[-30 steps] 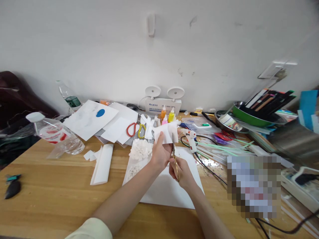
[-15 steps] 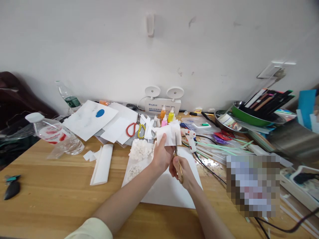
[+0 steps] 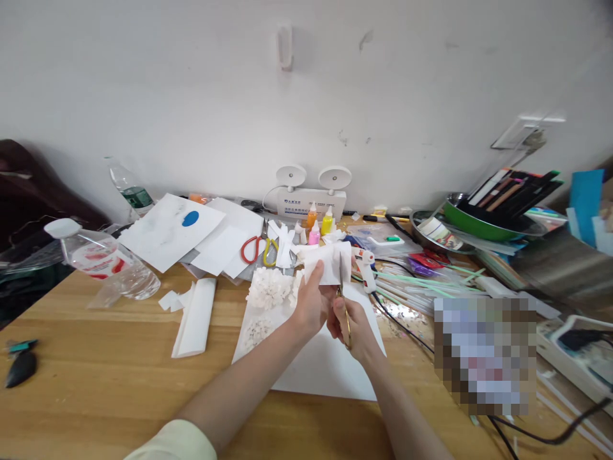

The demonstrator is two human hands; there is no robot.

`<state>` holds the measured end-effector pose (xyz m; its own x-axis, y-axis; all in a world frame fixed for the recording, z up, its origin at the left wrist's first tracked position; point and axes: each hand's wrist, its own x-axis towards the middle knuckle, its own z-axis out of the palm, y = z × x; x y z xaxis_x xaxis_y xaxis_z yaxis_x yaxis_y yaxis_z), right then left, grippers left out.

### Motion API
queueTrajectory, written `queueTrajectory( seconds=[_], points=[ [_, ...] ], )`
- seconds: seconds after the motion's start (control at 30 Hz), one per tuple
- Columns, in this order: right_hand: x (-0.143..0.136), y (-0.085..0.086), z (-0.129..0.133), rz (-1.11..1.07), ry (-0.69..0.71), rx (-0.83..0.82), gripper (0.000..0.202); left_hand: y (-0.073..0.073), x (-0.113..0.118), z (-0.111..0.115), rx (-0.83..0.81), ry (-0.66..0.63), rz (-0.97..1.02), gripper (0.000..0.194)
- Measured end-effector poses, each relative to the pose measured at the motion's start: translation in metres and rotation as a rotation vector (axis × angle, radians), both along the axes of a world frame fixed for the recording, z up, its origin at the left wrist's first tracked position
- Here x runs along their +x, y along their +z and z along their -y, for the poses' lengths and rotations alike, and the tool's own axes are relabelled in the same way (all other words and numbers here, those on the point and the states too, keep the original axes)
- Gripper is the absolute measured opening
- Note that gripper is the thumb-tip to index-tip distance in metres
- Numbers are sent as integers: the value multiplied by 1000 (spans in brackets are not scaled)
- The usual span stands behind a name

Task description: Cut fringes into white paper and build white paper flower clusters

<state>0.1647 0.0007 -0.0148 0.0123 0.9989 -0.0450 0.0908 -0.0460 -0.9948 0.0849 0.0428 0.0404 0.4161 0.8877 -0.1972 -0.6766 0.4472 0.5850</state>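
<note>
My left hand (image 3: pixel 311 300) pinches a small white paper piece (image 3: pixel 323 264) with the thumb on its near face. My right hand (image 3: pixel 348 322) is closed round gold-handled scissors (image 3: pixel 341 287), whose blades point up across the right part of that piece. Both hands are close together above a white sheet (image 3: pixel 325 374) on the wooden table. Ruffled white paper flowers (image 3: pixel 268 289) lie on the sheet, left of my left hand. The fingers behind the paper are partly hidden.
A glue gun (image 3: pixel 366 268) with a black cable lies right of the hands. Behind are red-handled pliers (image 3: pixel 250 250) and small paint bottles (image 3: pixel 327 222). A plastic bottle (image 3: pixel 103 259) and folded paper (image 3: pixel 195 317) are at the left, a green pan (image 3: pixel 483 220) at the right.
The paper and the scissors have shifted very slightly to the right, and the paper's tilt has changed a little. The view has moved slightly. Both hands keep their hold.
</note>
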Motion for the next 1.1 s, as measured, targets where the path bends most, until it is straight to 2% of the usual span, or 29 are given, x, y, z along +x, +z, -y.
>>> queueTrajectory(
  seconds=[0.23, 0.43, 0.63, 0.7, 0.87, 0.93, 1.1],
  points=[
    [0, -6, -3, 5, -12, -7, 58, -3, 0, -2, 64, 14, 33, 36],
    [2, -5, -3, 5, 3, -26, 55, 1, -1, -2, 1, 50, 42, 35],
    [7, -3, -4, -61, 17, -3, 56, -7, -5, -9, 32, 84, 128, 32],
    [9, -1, -3, -84, 44, 14, 60, -7, -9, -12, 67, 94, 165, 37],
    [12, 3, 0, -86, 146, 57, 67, 4, -22, -21, 137, -7, 247, 59],
    [12, 3, 0, -84, 179, 64, 68, 7, -28, -26, 139, -27, 209, 57],
    [11, 2, 0, -67, 233, 39, 68, 9, -39, -37, 88, -95, -1, 37]
  ],
)
